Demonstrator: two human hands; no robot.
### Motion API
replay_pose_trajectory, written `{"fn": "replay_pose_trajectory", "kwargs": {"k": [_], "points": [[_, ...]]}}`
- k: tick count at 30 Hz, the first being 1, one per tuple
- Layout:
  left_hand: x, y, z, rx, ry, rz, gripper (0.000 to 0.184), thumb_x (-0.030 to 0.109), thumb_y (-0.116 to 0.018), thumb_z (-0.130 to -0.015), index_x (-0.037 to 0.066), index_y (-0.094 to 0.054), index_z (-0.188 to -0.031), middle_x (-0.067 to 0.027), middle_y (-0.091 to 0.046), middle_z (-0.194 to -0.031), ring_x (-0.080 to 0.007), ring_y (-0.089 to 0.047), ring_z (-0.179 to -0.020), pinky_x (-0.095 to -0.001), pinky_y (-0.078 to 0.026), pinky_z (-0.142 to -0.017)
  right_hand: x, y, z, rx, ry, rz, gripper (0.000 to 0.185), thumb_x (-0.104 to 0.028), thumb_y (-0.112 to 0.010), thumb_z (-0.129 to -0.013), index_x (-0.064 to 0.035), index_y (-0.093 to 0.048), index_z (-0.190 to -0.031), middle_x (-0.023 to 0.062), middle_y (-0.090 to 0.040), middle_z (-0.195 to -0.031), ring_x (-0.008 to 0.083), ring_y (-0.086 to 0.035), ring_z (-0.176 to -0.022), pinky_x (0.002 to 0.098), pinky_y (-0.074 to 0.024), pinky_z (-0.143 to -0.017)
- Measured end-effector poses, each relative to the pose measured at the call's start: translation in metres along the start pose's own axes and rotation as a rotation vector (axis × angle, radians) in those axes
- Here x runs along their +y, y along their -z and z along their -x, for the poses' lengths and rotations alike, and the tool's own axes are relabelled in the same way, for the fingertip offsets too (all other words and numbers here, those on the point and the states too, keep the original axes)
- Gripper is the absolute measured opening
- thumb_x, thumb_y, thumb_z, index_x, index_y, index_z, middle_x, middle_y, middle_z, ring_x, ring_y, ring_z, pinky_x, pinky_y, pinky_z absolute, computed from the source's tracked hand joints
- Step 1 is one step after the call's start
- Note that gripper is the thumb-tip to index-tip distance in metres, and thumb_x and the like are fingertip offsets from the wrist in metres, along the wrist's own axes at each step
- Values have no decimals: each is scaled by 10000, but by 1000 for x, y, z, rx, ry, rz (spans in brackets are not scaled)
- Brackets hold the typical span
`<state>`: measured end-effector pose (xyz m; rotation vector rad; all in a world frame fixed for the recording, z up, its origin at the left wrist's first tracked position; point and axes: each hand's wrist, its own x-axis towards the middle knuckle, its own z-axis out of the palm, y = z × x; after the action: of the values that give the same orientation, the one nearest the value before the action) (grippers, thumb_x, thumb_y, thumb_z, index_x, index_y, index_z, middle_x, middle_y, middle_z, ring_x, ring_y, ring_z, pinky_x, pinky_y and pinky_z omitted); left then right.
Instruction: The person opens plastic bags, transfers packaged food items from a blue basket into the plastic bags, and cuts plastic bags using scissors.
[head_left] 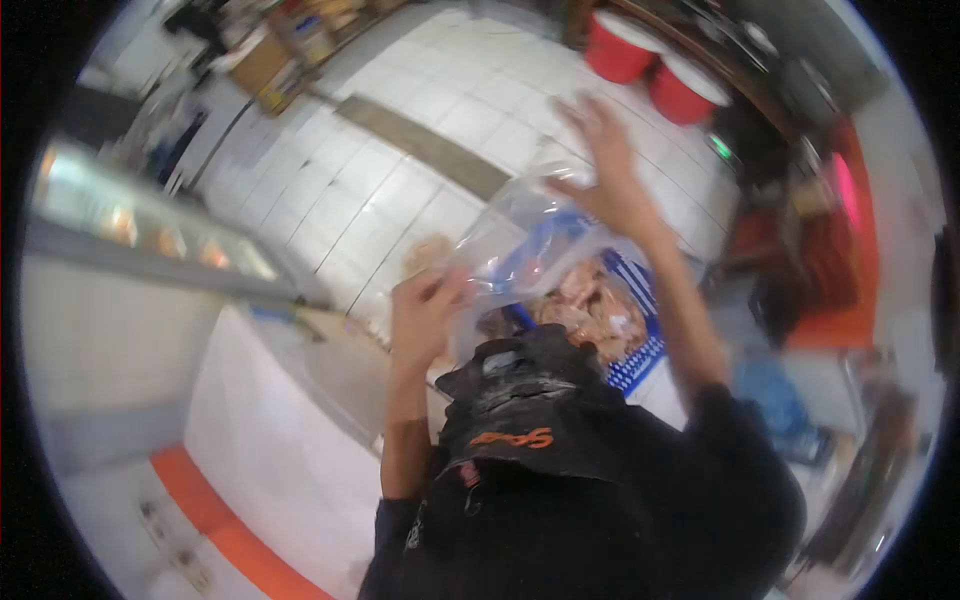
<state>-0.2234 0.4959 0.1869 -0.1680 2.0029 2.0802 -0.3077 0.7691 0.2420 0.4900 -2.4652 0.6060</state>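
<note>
A clear plastic bag is spread between my two hands, in front of my black apron. My left hand has its fingers closed on the bag's near left side. Higher up on the right, my right hand is raised with thumb and fingers apart, its thumb close to the bag; whether they touch is blurred. Beneath the bag stands a blue basket holding pieces of what looks like raw chicken. The bag covers part of the basket.
A lit glass display case stands at the left. Two red buckets sit on the white tiled floor at the far right. A cardboard box is at the back left. A blue plastic bag lies at the right.
</note>
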Motion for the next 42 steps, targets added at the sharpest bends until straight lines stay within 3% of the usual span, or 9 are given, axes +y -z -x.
{"fn": "replay_pose_trajectory", "kwargs": {"k": [4, 8, 22, 29, 31, 33, 34, 37, 42], "points": [[-24, -19, -3, 63, 37, -4, 255, 212, -621, -967, -33, -687, -988, -76, -677, -903, -128, -635, -817, -277, -545, -750, -60, -26, 72, -38, -276, -547, 365, -296, -701, -874, -56, -613, -1135, 168, -615, -1109, 340, -571, -1066, 429, -463, -913], [-43, -40, -5, 35, 84, 33, 240, 198, -593, -985, -26, -679, -994, -58, -662, -898, -118, -618, -831, -263, -528, -770, -87, -30, 127, -257, -552, -839, 338, -329, -649, -904, -21, -649, -1042, 166, -646, -979, 333, -606, -972, 419, -470, -882], [-40, -96, -6, -354, 24, 26, 210, 137, -588, -979, 27, -508, -819, -83, -611, -885, -136, -593, -832, -275, -507, -744, -63, -25, 194, 186, -986, -993, 259, -267, -634, -951, -19, -634, -1022, 53, -643, -918, 123, -580, -857, 296, -481, -775], [-72, -50, -25, -57, 173, 358, 114, 87, -606, -952, -4, -547, -919, -102, -637, -938, -199, -626, -948, -291, -503, -860, -22, -13, 201, 672, -1384, -1578, 230, -220, -593, -968, -54, -588, -1127, 29, -631, -995, 164, -607, -910, 318, -509, -777], [-66, -52, -24, -36, 216, 310, 112, 79, -601, -948, -22, -577, -990, -100, -648, -984, -205, -625, -1008, -291, -490, -893, -26, -23, 198, 493, -1315, -1548, 451, -321, -651, -930, -39, -493, -1244, 75, -585, -1073, 188, -573, -972, 350, -488, -820], [-69, -46, -23, -177, -69, -448, 195, 27, -593, -918, -46, -590, -1098, -101, -648, -1061, -193, -599, -1066, -286, -483, -894, -45, -11, 180, 234, -1240, -1321, 551, -376, -681, -904, -30, -461, -1272, 105, -578, -1081, 214, -569, -983, 368, -478, -847], [-65, -46, -22, -193, -5, -178, 213, 4, -596, -893, -38, -594, -1102, -103, -650, -1058, -194, -601, -1045, -285, -489, -875, -59, 8, 166, -41, -1158, -1014, 646, -380, -721, -860, -24, -421, -1307, 143, -576, -1073, 245, -565, -995, 382, -466, -872], [-47, -50, -26, -38, 311, 616, 253, 172, -509, -970, -4, -584, -1135, -100, -641, -1084, -203, -612, -1015, -348, -513, -895, -31, -41, 189, 42, -748, -656, 451, -243, -686, -881, -15, -497, -1221, 145, -585, -1028, 234, -577, -970, 354, -479, -845], [-78, -21, -22, 268, -11, 262, 297, 64, -616, -889, 12, -505, -1160, -76, -588, -990, -183, -597, -921, -291, -512, -779, -9, -51, 153, 348, -1154, -1230, 252, -126, -657, -900, -63, -559, -1124, 46, -592, -837, 115, -569, -699, 261, -462, -568]]}}
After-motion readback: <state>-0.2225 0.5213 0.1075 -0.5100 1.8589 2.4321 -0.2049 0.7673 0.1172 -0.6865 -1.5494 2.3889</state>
